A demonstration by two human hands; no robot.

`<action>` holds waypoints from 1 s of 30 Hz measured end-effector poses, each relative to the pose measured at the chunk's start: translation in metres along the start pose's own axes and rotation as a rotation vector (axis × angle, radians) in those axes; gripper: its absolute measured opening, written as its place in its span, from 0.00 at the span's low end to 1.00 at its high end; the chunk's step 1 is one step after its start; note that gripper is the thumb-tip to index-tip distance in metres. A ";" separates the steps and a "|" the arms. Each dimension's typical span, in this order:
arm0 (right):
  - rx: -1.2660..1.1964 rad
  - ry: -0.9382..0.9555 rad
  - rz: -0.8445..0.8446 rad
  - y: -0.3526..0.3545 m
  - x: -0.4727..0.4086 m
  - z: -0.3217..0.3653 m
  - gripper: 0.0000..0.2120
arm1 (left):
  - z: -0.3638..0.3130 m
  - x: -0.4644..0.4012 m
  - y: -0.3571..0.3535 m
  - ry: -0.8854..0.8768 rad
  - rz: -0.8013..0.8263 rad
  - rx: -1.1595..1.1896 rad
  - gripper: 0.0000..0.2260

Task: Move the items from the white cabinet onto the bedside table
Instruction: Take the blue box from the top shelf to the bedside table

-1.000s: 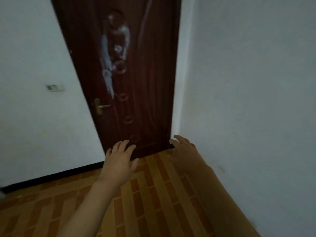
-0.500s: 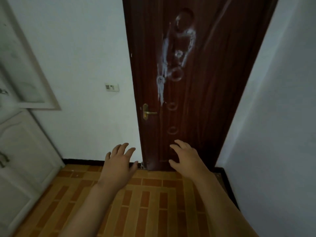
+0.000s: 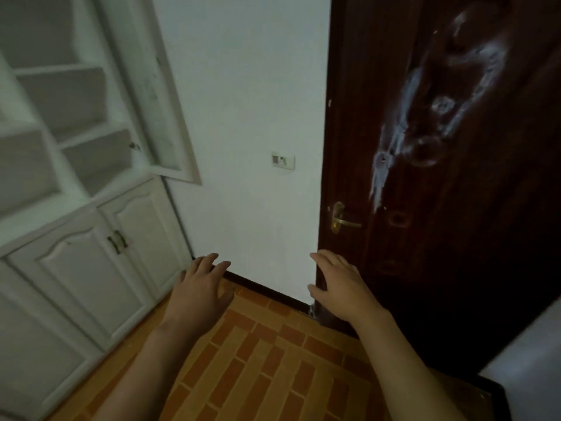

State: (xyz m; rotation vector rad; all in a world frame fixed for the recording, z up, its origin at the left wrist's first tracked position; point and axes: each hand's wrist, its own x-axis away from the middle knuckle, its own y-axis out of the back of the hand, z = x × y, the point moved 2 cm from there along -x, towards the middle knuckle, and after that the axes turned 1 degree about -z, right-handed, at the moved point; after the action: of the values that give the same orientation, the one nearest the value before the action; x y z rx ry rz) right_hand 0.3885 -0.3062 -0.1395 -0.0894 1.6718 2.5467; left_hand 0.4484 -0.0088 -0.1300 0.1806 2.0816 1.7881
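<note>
The white cabinet [image 3: 76, 268] fills the left side, with open shelves above and two closed lower doors with dark handles. Its glass upper door [image 3: 151, 95] stands swung open against the wall. I see no items on the visible shelves. My left hand [image 3: 200, 290] hovers in front of me with fingers spread and relaxed, holding nothing, to the right of the cabinet's lower doors. My right hand [image 3: 340, 287] is held out the same way, empty, in front of the door's lower edge. The bedside table is out of view.
A dark brown wooden door [image 3: 440, 177] with a brass lever handle [image 3: 341, 220] stands closed on the right. A white wall with a small socket plate [image 3: 283, 161] lies between cabinet and door. The floor is orange brick-pattern tile [image 3: 258, 360].
My view has swung left: the door slid to the right of the frame and the white cabinet came into sight. Both hands stay held out, empty.
</note>
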 end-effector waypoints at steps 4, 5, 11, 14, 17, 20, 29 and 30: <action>0.003 0.080 0.022 -0.018 -0.051 0.034 0.33 | 0.045 -0.015 0.000 0.098 -0.014 -0.002 0.26; 0.007 0.098 0.026 -0.022 -0.065 0.044 0.33 | 0.056 -0.019 -0.001 0.114 -0.018 -0.005 0.26; 0.049 0.193 0.048 -0.054 -0.153 0.117 0.33 | 0.146 -0.059 0.002 0.171 -0.075 -0.003 0.27; 0.065 0.221 0.055 -0.070 -0.201 0.159 0.33 | 0.204 -0.088 0.007 0.186 -0.102 -0.001 0.26; 0.073 0.249 0.057 -0.082 -0.246 0.203 0.33 | 0.260 -0.113 0.017 0.196 -0.123 -0.007 0.27; 0.083 0.283 0.049 -0.092 -0.287 0.250 0.33 | 0.310 -0.130 0.029 0.200 -0.142 -0.005 0.26; 0.100 0.414 0.070 -0.123 -0.387 0.360 0.33 | 0.431 -0.159 0.066 0.275 -0.189 -0.041 0.26; 0.096 0.434 0.068 -0.125 -0.398 0.373 0.33 | 0.443 -0.161 0.071 0.286 -0.196 -0.050 0.26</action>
State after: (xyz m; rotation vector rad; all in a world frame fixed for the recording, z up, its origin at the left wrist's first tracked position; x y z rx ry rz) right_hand 0.7987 0.0665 -0.0649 -0.6292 1.9631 2.6271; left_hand 0.7488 0.3567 -0.0764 -0.3007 2.1529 1.8299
